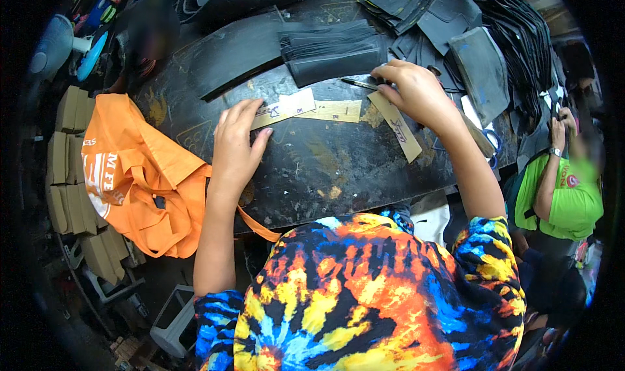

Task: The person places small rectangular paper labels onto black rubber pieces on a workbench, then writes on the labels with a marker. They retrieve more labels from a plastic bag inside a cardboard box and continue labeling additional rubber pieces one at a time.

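While the left hand (238, 140), loosely open, touches a pale card strip (290, 109), the right hand (415, 92) is half-curled beside a pen (355, 82), any grip impossible to tell

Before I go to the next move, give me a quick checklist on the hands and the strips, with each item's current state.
1. Left hand at the left end of the left strip: ok.
2. Left strip lying separate from the middle strip: not ok, their ends overlap.
3. Angled strip apart from the middle strip: ok, there is a gap between them.
4. Right hand gripping the pen: cannot tell, the curled fingers hide the contact.
5. Orange bag clear of the strips: ok, it sits off to the left.
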Demonstrator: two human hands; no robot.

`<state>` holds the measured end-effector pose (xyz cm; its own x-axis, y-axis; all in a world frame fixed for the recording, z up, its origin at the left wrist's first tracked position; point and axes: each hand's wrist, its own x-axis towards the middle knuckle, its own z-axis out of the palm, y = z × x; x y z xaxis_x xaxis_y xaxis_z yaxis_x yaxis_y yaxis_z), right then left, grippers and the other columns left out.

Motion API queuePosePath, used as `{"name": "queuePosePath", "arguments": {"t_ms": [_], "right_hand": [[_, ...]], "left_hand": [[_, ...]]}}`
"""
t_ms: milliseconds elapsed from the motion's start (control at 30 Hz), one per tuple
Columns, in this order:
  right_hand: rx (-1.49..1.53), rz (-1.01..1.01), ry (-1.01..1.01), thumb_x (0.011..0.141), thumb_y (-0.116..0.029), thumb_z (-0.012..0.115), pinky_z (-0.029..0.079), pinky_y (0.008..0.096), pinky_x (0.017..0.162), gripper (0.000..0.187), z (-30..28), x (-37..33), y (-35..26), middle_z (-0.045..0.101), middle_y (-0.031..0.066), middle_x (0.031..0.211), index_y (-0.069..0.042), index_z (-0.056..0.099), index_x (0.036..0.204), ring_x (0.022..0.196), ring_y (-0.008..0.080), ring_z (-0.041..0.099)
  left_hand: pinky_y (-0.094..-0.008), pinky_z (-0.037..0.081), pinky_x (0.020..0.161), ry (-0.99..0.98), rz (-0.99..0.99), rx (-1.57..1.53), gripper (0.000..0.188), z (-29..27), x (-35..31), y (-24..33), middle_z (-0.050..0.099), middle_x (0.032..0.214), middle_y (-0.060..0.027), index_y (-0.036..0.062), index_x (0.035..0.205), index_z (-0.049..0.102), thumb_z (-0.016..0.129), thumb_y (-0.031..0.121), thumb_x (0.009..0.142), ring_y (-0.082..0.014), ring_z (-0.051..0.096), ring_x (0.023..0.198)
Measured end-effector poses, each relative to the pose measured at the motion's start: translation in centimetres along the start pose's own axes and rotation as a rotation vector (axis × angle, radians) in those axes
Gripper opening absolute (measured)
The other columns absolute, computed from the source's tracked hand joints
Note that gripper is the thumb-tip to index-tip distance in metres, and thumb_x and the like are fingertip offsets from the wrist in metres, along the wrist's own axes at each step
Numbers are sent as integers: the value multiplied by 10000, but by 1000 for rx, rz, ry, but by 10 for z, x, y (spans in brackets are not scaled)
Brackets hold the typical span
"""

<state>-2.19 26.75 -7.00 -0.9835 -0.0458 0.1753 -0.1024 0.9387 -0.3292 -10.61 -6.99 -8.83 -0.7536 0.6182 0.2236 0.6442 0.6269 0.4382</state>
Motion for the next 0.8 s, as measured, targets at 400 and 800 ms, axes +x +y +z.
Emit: {"name": "queuePosePath", "arguments": {"t_ms": [400, 800], "right_hand": [[116, -173, 79, 821, -177, 820, 505, 432, 894, 242, 10, -4, -7, 642, 130, 1029, -28, 744, 996, 1010, 337, 622], [456, -225, 34, 877, -89, 777, 531, 411, 755, 203, -51, 29, 7, 664, 123, 886, -23, 628, 999, 836, 295, 675]], "left_hand": [[-433, 479, 1015, -3, -41, -87, 321, -6, -2, -9, 665, 1223, -147, 5, 1136, 671, 775, 47, 835, -355, 610, 1157], [-426, 530, 916, 264, -236, -270, 174, 10, -25, -12, 677, 1058, -194, -20, 1127, 630, 601, -17, 955, -366, 681, 997]]}}
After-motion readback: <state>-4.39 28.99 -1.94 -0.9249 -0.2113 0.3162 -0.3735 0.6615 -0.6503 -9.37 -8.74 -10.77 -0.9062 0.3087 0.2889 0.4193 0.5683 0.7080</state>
